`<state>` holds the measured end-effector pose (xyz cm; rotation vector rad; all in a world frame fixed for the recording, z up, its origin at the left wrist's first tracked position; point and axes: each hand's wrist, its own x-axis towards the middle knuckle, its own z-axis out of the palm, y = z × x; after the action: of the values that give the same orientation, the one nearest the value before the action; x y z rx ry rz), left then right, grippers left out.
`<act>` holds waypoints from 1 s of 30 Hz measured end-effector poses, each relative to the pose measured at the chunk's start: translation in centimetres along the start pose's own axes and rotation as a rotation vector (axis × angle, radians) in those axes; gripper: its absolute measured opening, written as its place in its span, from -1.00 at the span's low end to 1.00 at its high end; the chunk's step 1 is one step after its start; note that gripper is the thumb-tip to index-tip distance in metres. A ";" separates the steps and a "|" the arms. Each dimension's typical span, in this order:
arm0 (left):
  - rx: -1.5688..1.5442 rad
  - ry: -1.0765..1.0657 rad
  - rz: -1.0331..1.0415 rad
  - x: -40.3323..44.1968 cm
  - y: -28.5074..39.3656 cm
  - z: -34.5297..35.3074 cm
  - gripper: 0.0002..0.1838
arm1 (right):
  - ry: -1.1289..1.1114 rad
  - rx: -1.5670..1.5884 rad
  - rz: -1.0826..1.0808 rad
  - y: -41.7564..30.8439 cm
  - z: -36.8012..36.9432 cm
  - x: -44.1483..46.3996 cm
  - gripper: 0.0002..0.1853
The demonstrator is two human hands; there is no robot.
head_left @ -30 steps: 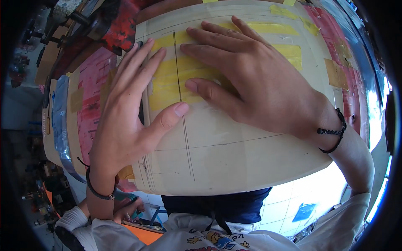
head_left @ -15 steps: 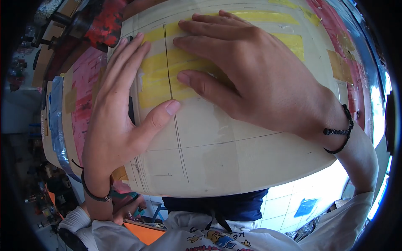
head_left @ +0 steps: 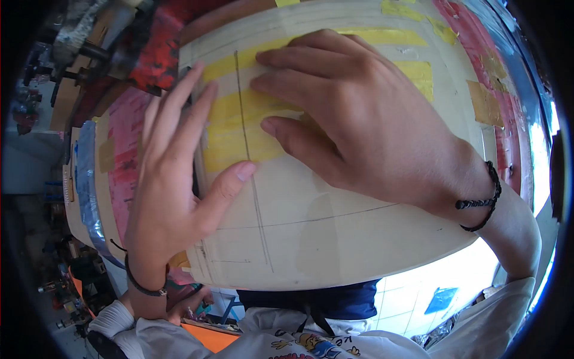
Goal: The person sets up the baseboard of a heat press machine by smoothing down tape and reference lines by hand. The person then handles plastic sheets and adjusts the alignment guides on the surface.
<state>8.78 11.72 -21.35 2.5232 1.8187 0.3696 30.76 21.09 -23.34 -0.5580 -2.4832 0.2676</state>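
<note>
A cream-coloured, curved board (head_left: 335,251) with pencil lines and strips of yellow tape (head_left: 227,131) lies under both hands. My left hand (head_left: 173,179) is open along the board's left edge. Its thumb reaches over the surface to the pencil double line, and its fingers, slightly blurred, point away along the edge. My right hand (head_left: 365,119) rests over the taped area with fingers bent and apart and the thumb stretched to the left. Nothing shows in its grip, though the space under the palm is hidden.
A red, worn metal tool (head_left: 158,57) stands at the upper left, close to my left fingertips. Pink and blue strips (head_left: 89,179) run beside the board on the left. Another person's hand (head_left: 190,302) shows below, near an orange sheet (head_left: 209,338). White floor tiles (head_left: 397,299) lie lower right.
My right fingers have drawn in and bent more. My left fingers have spread slightly, with the hand lower in view. The board also appears a little lower.
</note>
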 end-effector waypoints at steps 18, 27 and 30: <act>-0.128 -0.054 -0.004 -0.3 -0.3 -0.5 -0.20 | 0.062 0.022 -0.020 0.0 0.2 -0.1 -0.74; -0.155 -0.110 0.004 -0.4 -0.7 -0.8 -0.20 | 0.058 0.034 -0.009 -0.1 0.1 -0.2 -0.75; -0.184 -0.126 0.012 -0.5 -1.0 -0.9 -0.25 | 0.038 0.051 -0.006 0.0 -0.2 -0.2 -0.74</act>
<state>7.54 11.47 -20.66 2.3776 1.6454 0.3515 30.99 21.00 -23.27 -0.5297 -2.4346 0.3138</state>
